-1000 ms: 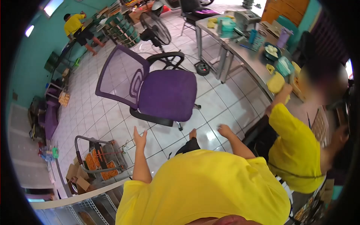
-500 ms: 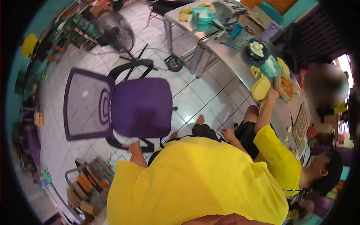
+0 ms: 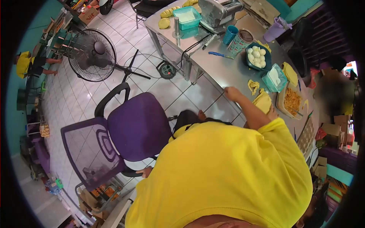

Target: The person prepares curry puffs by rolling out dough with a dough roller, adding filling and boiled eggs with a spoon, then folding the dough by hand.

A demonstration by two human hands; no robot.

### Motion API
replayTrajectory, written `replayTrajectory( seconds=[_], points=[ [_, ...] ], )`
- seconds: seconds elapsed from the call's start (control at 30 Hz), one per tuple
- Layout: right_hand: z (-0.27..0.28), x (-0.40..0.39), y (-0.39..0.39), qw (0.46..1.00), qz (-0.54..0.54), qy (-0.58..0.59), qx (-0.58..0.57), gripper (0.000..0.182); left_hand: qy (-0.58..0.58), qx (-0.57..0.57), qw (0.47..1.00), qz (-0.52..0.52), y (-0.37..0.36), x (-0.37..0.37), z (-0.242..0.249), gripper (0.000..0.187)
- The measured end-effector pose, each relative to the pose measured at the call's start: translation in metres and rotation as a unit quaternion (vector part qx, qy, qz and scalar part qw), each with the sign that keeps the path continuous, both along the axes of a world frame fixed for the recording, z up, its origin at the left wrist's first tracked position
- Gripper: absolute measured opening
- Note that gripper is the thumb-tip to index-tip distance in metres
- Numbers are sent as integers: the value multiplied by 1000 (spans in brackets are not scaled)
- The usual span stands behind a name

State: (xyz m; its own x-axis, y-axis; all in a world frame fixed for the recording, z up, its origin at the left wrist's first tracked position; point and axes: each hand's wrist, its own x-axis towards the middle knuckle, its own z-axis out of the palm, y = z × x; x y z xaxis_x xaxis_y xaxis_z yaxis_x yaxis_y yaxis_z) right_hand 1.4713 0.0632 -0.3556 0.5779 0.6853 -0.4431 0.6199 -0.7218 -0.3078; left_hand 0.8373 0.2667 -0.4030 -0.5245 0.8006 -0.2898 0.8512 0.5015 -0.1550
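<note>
Metal table (image 3: 211, 68) toward one o'clock, purple chair (image 3: 138, 125) at eight, right hand (image 3: 232, 93) at two beside the table's edge, curled together, left hand (image 3: 145, 172) at seven against the chair's armrest (image 3: 130, 173), grip unclear.

Your T-shirt (image 3: 228, 171): bright yellow, softly creased fabric
Your neckline (image 3: 216, 210): round, with a narrow band in matching yellow
Your right sleeve (image 3: 284, 133): short, yellow
Your legwear (image 3: 185, 117): dark, mostly hidden below the T-shirt
Your right hand (image 3: 233, 94): bare

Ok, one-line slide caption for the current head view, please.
Left hand at the armrest of a purple chair, right hand by a metal table.
</note>
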Motion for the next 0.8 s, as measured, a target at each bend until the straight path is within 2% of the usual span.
replayTrajectory(
  seconds=[0.07, 0.17, 0.23, 0.43, 0.53, 0.57, 0.6, 0.63, 0.67, 0.7, 0.73, 0.77, 0.8],
  points=[
    [2, 4, 6, 1000, 3, 22, 16, 24, 43, 9, 999, -26, 6, -19, 14, 123],
    [-6, 6, 8, 998, -18, 25, 60, 22, 73, 29, 994, -82, 39, 1, 16, 123],
    [-17, -7, -5, 985, -89, 88, 118, 17, 88, 35, 986, -136, 66, 28, 14, 122],
    [-30, -50, -25, 958, -235, 58, 153, 18, 153, 59, 928, -336, 193, 120, 7, 120],
    [-47, -74, -20, 946, -287, 72, 131, 19, 177, 96, 870, -449, 300, 209, -1, 120],
    [-65, -89, -23, 940, -319, 73, 92, 18, 181, 107, 847, -487, 324, 259, 4, 119],
    [-81, -109, -27, 933, -349, 76, 50, 18, 164, 5, 855, -491, 348, 287, 27, 111],
    [-92, -135, -29, 925, -368, 89, -30, 18, 168, -22, 851, -498, 367, 309, 32, 113],
    [-124, -172, -40, 938, -313, 123, -88, 17, 168, -23, 834, -525, 469, 289, -11, 113],
    [-149, -224, -48, 912, -342, 191, -124, 22, 126, -103, 742, -651, 479, 263, -65, 103],
    [-157, -279, -46, 882, -358, 260, -163, 28, 127, -119, 731, -659, 479, 287, -54, 103],
    [-144, -330, -29, 854, -380, 320, -151, 35, 129, -141, 726, -661, 484, 292, -54, 102],
    [-147, -344, -37, 849, -380, 329, -165, 35, 131, -161, 724, -657, 485, 288, -61, 102]
  ],
)
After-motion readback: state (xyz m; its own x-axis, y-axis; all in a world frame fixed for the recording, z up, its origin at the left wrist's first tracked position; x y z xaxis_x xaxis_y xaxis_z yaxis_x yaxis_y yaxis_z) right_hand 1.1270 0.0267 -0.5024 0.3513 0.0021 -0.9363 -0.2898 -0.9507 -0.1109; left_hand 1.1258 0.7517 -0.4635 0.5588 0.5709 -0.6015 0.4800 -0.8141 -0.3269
